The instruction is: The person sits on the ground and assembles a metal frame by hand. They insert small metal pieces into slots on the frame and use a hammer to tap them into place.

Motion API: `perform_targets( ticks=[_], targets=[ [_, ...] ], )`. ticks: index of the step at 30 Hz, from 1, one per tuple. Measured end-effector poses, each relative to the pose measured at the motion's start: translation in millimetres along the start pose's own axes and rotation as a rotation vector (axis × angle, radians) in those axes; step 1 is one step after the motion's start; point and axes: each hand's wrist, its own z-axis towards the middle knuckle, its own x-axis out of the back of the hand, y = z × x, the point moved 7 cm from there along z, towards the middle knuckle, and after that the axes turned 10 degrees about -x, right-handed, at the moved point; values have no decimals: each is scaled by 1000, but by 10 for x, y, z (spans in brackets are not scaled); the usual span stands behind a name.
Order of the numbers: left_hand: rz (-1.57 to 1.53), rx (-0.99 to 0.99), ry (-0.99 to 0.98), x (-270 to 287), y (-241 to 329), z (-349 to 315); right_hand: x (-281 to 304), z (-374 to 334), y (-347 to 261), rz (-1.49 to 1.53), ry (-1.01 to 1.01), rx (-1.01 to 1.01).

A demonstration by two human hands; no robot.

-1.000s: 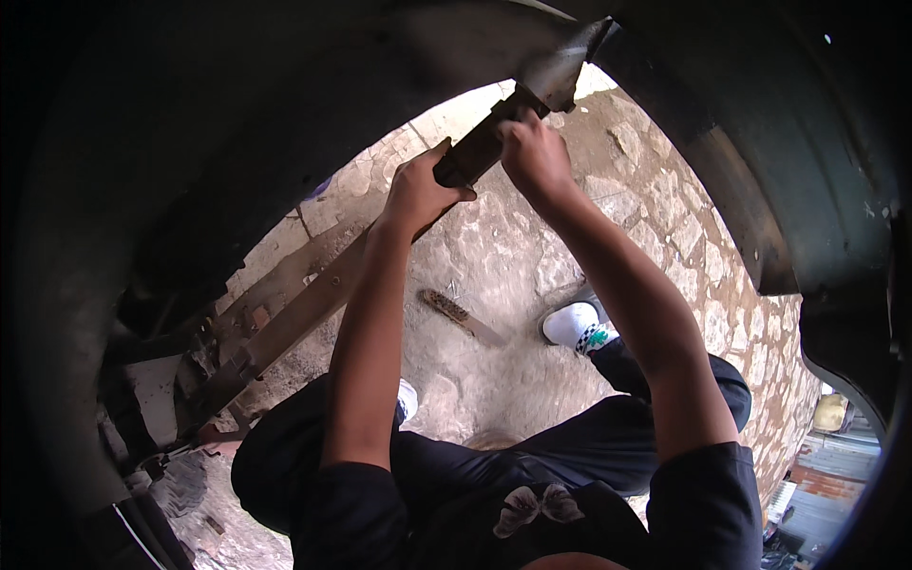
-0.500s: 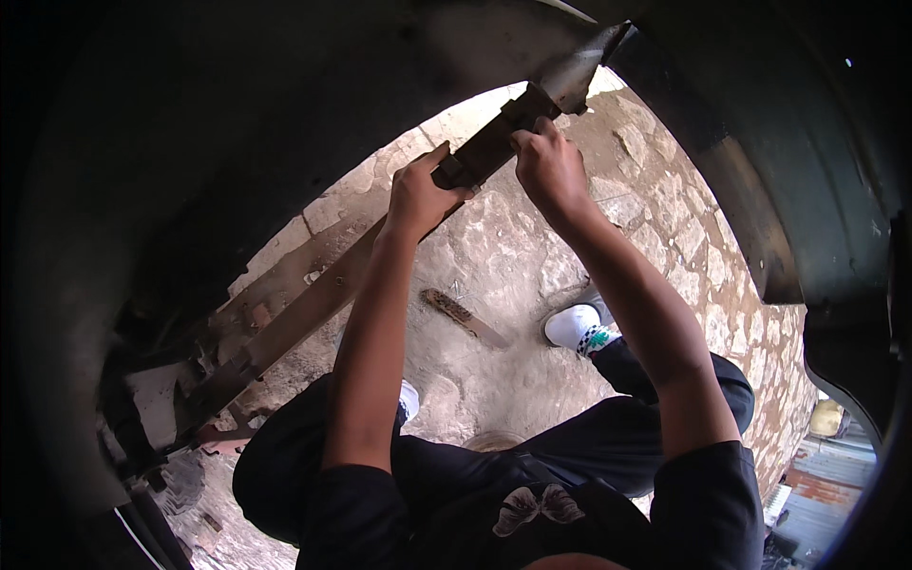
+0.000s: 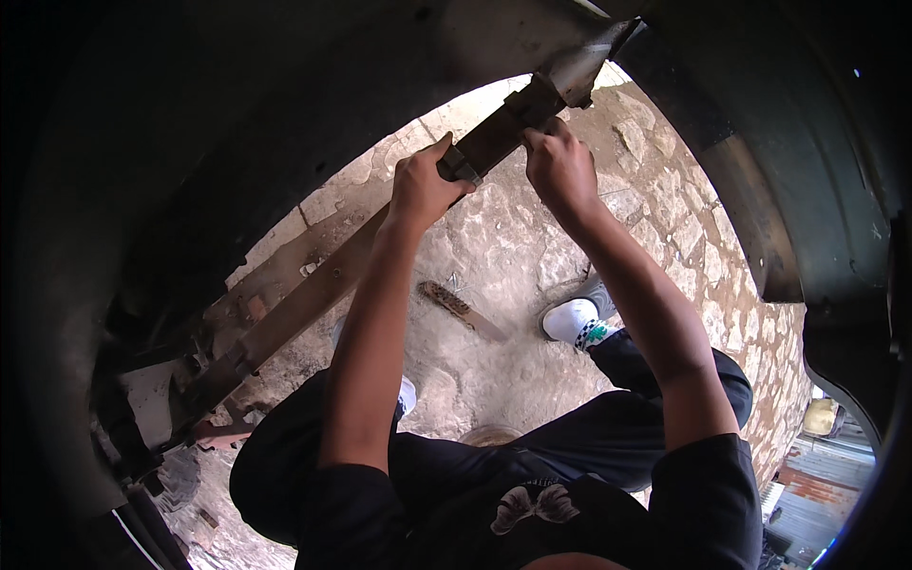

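A dark steel leaf spring (image 3: 494, 142) runs slantwise from the lower left to the upper right, with metal clips around it. My left hand (image 3: 423, 188) is closed around the spring at a clip (image 3: 461, 165), thumb on the near edge and fingers on the far side. To its right, my right hand (image 3: 562, 173) has its fingers curled against the spring's near edge by the upper clip (image 3: 521, 103). What its fingertips hold, if anything, is hidden. Below the hands, a wire brush (image 3: 461, 309) with a flat handle lies on the ground.
Dark curved body panels (image 3: 750, 180) of a vehicle surround me above and on both sides. A bent metal bracket (image 3: 581, 71) sits at the spring's upper end. Stone paving (image 3: 698, 223) covers the ground. Rusty corrugated sheets (image 3: 826, 475) stand at the lower right.
My right hand has shifted slightly right and down along the spring's edge. My left hand keeps its grip at the clip. The view has moved a little.
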Motion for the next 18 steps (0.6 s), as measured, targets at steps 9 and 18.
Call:
perform_targets(
  ticks=[9, 18],
  targets=[
    [-61, 19, -10, -26, 84, 48, -179, 475, -50, -69, -16, -4],
    [-37, 8, 36, -55, 58, 14, -133, 326, -59, -119, 8, 57]
  ],
)
